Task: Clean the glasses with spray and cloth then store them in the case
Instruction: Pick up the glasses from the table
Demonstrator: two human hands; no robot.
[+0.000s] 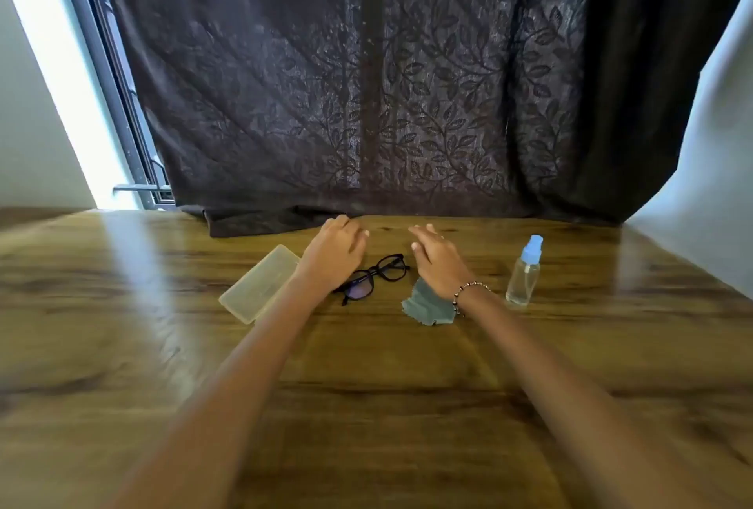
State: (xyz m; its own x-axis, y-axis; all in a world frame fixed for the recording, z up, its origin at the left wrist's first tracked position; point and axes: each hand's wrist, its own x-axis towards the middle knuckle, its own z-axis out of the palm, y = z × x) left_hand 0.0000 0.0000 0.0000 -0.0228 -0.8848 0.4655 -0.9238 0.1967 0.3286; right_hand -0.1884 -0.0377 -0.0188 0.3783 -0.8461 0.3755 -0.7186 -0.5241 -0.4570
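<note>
Glasses point(360, 288) between case point(260, 284), cloth point(423, 304); left hand point(334, 251), right hand point(438, 260) overlap them, fingers point(423, 233) loose, empty.

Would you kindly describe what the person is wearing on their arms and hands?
Both forearms are bare, with no sleeves in view. The right hand has a bracelet of dark and pale beads at its wrist; the left hand wears nothing visible.
</note>
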